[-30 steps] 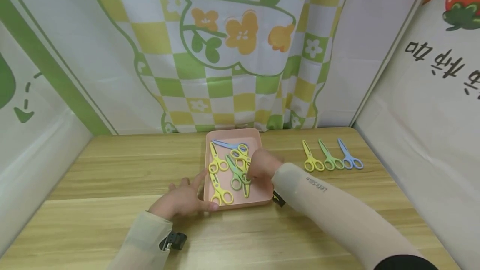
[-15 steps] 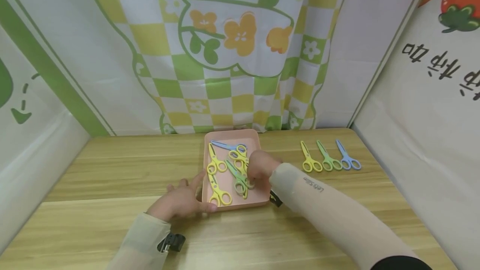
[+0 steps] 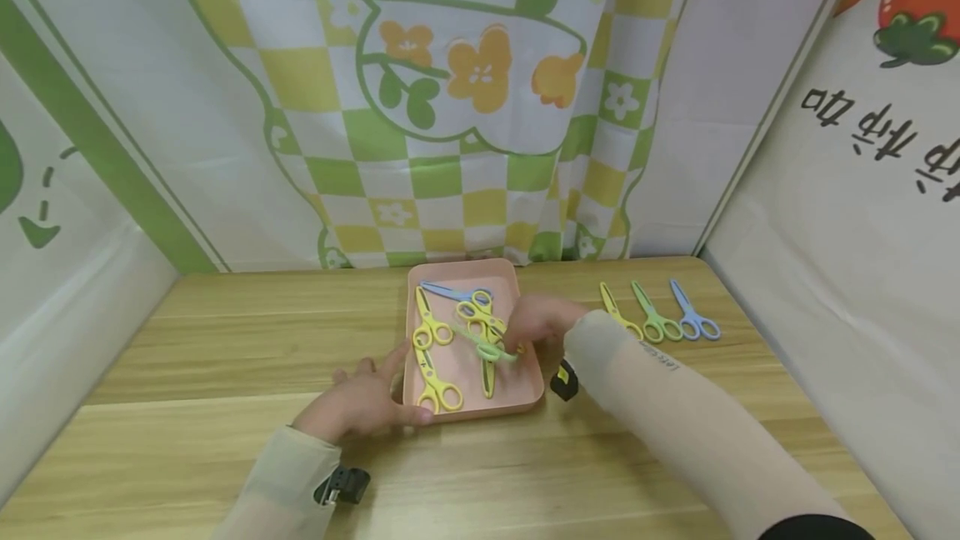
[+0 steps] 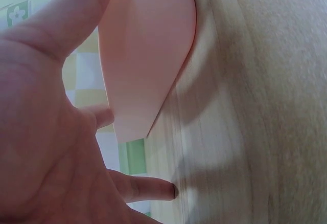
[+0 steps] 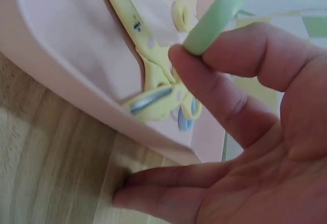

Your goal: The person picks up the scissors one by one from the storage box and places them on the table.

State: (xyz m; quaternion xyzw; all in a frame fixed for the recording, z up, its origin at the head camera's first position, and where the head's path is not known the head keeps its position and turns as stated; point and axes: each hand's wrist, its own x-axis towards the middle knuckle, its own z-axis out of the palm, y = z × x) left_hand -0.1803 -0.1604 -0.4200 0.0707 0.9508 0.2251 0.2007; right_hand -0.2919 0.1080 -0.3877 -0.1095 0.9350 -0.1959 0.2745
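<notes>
My right hand (image 3: 538, 319) pinches a pair of green scissors (image 3: 493, 351) by the handle, between thumb and index finger, over a pink tray (image 3: 517, 405). In the right wrist view, the green handle (image 5: 214, 24) shows in that pinch, and the other fingers (image 5: 163, 193) extend beside the tray. Inside the tray lie several yellow scissors (image 3: 431, 332) and a blue pair (image 3: 448, 290), some overlapping. My left hand (image 3: 360, 404) is at the tray's near left corner, fingers mostly straight, thumb on the near rim. The left wrist view shows a fingertip (image 4: 104, 116) at the tray's wall (image 4: 143, 55).
On the wooden table (image 3: 225, 340), right of the tray, yellow scissors (image 3: 617, 307), green scissors (image 3: 652, 312) and blue scissors (image 3: 692, 311) lie in a row, blades pointing away. A checked curtain (image 3: 465, 190) hangs behind the table, with printed cloth walls at both sides.
The right hand has lifted the green scissors off the others in the tray and moved slightly right; the pair has turned. The left hand stays at the tray's corner.
</notes>
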